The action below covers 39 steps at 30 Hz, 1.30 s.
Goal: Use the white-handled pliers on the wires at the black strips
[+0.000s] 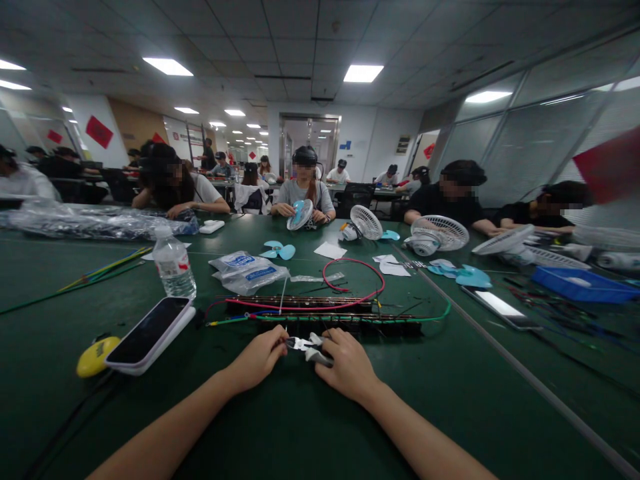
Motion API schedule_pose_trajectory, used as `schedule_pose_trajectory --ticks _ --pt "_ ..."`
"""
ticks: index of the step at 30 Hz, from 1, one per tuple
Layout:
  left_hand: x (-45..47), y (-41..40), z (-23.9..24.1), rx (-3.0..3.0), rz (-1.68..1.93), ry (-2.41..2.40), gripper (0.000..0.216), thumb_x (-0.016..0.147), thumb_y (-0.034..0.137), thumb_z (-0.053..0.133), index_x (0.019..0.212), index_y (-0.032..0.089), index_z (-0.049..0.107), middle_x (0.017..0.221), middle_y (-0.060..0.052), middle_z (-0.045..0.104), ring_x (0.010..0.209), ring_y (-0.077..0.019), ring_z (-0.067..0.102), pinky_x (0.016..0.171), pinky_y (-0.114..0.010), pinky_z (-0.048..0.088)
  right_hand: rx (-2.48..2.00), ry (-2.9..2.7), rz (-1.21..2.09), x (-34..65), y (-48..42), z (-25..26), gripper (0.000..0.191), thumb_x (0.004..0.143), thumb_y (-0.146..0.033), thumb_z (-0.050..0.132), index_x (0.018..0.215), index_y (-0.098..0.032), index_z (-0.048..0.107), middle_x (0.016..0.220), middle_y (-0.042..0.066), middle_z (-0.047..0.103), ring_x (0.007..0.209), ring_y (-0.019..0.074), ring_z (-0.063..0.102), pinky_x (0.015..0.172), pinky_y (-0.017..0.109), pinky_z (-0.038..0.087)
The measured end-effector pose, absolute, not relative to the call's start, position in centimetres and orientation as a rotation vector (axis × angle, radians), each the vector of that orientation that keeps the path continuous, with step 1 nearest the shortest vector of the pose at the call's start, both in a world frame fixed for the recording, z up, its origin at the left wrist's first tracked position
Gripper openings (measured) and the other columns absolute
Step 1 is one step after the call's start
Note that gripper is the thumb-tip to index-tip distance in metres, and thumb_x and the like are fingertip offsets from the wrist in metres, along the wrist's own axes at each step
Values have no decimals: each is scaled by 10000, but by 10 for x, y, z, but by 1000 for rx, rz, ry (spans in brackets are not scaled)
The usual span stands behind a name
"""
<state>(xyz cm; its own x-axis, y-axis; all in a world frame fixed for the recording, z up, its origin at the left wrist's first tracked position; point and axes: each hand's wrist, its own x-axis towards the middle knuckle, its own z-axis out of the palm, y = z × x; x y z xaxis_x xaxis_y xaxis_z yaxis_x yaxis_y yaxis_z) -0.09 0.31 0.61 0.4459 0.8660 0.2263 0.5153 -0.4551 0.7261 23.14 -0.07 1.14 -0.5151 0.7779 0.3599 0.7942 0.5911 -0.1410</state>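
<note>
Pliers (301,344): near side of the table, between the two hands, just short of the black strips. Probably rigid, dense for the size and hard to damage; bare metal nose likely slick.
Pale handles (319,358): best place for a hold, well back from the nose; likely less slippery than the metal.
Right hand (349,365): curled closed around the handles. Jaws too small to read as parted or meeting.
Left hand (260,359): thumb and forefinger together, right at the pliers' tip (cannot tell whether pinched on something thin).
Black strips (345,325): two, long, roughly parallel, just beyond the hands. Probably stiff lengthwise; better lifted by the body than by the wiring.
Red wire (384,280), green wire (449,309): curved around the strips; likely light, springy, easily snagged.
Green tabletop (265,433): dark, flat. Laid with a water bottle (174,263), a pale-edged phone (150,333), a yellow case (97,357) and plastic bags (250,272).
Far side: white fans (443,232), a blue tray (583,283), seated co-workers (303,190).
Room: office-like, under lit ceiling panels (363,73); glass partition (540,127) at right.
</note>
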Motion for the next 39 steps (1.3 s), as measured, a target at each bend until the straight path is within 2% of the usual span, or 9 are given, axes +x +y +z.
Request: schedule_pose_trajectory --ticks 22,35,39 --pt "0 0 11 2111 817 1134 101 882 153 418 895 181 514 808 -25 628 754 -171 588 713 -276 431 -1351 -2464 -99 230 -2 10 148 746 -326 595 791 -206 669 880 30 663 812 169 594 695 245 429" --pt "7 3 6 1944 921 1045 94 901 185 423 890 172 515 813 -40 670 782 -182 631 725 -296 469 -1266 -2363 -104 225 -2 4 72 723 -268 602 718 -201 628 875 42 652 793 169 583 700 252 426" --pt "7 2 7 1937 935 1062 115 917 229 418 874 174 509 794 -37 662 753 -178 623 720 -301 464 -1257 -2285 -81 225 -1 5 50 720 -248 603 726 -200 615 950 58 626 835 181 557 726 273 429"
